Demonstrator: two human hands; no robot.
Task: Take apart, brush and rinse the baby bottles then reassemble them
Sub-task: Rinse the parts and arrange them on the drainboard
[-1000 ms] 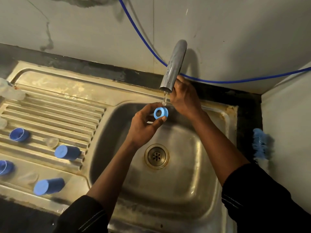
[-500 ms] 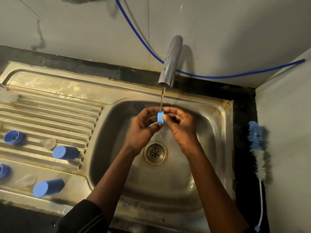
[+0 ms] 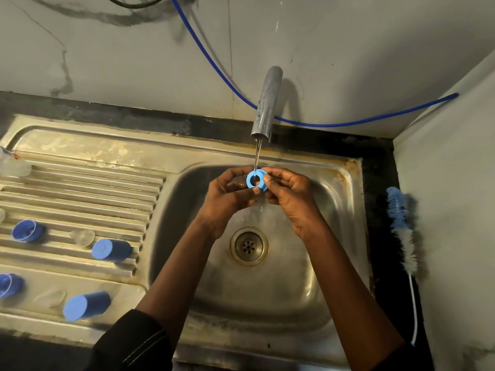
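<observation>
A blue screw ring (image 3: 256,180) is being pinched upright between the left hand (image 3: 227,202) and right hand (image 3: 292,202), catching running water (image 3: 257,156). A blue cap (image 3: 111,250) and a second blue cap (image 3: 86,306) are lying sideways on the drainboard (image 3: 80,188), a clear teat (image 3: 83,236) sitting just beside the first.

One ring (image 3: 256,181), two caps (image 3: 111,250) (image 3: 87,305), two other blue pieces (image 3: 28,231) (image 3: 9,285), two clear teats (image 3: 83,237) (image 3: 49,297), one brush (image 3: 401,226), one tap (image 3: 266,103), one hose (image 3: 214,62), one drain (image 3: 249,246), two hands (image 3: 227,199) (image 3: 292,199).
</observation>
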